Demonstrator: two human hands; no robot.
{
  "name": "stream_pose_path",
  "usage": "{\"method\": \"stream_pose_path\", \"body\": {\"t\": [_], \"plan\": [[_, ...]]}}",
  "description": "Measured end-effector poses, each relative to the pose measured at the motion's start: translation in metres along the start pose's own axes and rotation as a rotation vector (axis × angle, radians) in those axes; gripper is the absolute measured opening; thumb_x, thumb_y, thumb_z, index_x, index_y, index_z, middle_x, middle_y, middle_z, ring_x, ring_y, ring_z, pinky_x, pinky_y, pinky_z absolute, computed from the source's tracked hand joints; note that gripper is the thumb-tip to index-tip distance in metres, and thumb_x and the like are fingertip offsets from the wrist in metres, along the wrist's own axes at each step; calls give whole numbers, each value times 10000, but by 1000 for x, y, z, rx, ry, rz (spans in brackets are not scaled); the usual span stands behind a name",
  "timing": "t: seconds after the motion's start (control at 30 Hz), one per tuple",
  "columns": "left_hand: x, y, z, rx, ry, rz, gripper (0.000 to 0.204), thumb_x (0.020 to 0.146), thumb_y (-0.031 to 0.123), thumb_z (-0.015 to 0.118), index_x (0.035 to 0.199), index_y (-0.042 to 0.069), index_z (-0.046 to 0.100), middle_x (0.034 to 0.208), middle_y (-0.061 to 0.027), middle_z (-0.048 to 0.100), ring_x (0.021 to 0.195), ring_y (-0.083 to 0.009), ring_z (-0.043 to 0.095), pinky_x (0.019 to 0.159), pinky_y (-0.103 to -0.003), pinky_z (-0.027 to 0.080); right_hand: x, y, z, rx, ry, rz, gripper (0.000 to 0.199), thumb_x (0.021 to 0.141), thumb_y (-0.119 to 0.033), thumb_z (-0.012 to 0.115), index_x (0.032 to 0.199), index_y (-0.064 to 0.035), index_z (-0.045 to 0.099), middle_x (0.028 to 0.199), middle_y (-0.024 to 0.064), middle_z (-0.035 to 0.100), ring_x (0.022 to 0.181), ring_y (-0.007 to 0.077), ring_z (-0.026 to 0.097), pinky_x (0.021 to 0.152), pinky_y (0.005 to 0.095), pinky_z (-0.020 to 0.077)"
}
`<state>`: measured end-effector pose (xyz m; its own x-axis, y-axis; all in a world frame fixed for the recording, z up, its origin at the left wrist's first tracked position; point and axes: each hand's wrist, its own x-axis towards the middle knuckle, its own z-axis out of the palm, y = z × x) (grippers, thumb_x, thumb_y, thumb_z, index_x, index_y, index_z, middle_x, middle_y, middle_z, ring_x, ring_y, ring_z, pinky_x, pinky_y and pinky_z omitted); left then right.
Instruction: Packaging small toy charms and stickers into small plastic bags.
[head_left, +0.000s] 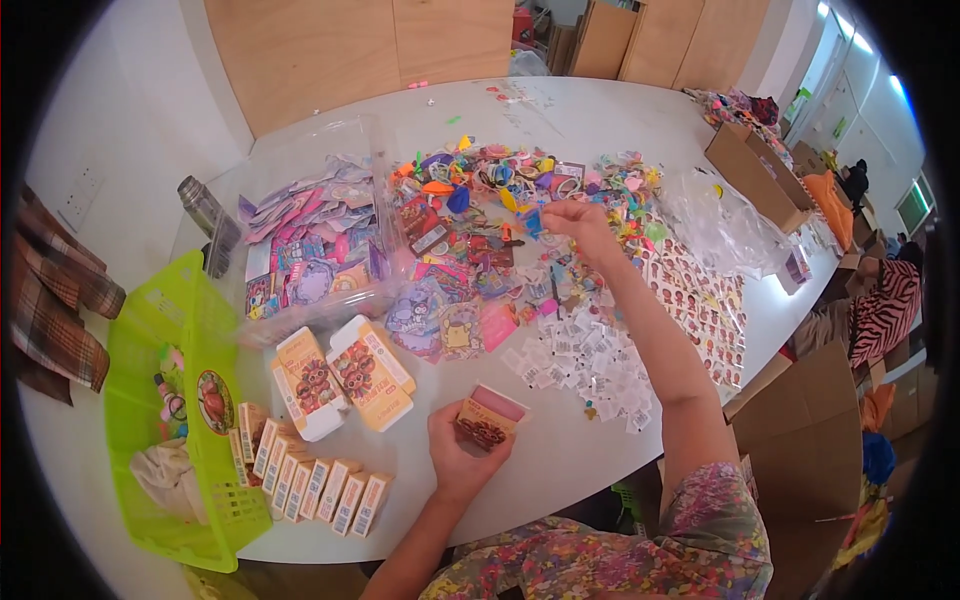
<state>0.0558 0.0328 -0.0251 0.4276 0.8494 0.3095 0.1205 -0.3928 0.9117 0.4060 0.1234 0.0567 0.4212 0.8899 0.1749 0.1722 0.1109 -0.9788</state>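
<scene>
My left hand (456,452) holds a small open cardboard box (489,417) with a pink inside, near the table's front edge. My right hand (580,224) reaches far across the white table (590,110) and pinches a small blue trinket (530,220) at the edge of a heap of colourful small toys (510,175). Loose white paper slips (585,360) lie between the two hands. Flat cartoon sticker packs (450,320) lie left of the slips.
Two larger open boxes (340,378) lie left of my left hand, with a row of several closed small boxes (310,485) in front. A green basket (165,420) stands at the left edge. Clear bags of sticker packs (310,240), printed sheets (700,300) and a brown carton (755,170) lie further off.
</scene>
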Motion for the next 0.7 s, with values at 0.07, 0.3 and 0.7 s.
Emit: {"method": "stream_pose_path", "body": {"t": [0.07, 0.3, 0.7], "plan": [[-1, -4, 1, -18, 26, 21, 755, 630, 114, 868, 1207, -2, 396, 1063, -96, 527, 875, -148, 597, 718, -270, 525, -13, -6, 0, 161, 11, 85, 139, 845, -123, 697, 948, -30, 713, 899, 37, 692, 786, 125, 618, 760, 286, 483], [0, -5, 2, 47, 49, 30, 764, 630, 147, 871, 1212, -20, 406, 1088, -112, 501, 895, -155, 593, 735, -277, 529, -54, 7, 8, 389, -85, 232, 198, 866, -87, 665, 1034, 18, 663, 963, 72, 688, 872, 161, 654, 825, 346, 542], [0, 7, 0, 188, 132, 103, 716, 614, 206, 870, 1165, -2, 462, 1040, -126, 495, 953, -247, 545, 814, -349, 487, -145, -59, 46, 717, -277, 183, 221, 833, -102, 699, 1024, 6, 671, 975, 92, 674, 852, 207, 672, 786, 409, 591]]}}
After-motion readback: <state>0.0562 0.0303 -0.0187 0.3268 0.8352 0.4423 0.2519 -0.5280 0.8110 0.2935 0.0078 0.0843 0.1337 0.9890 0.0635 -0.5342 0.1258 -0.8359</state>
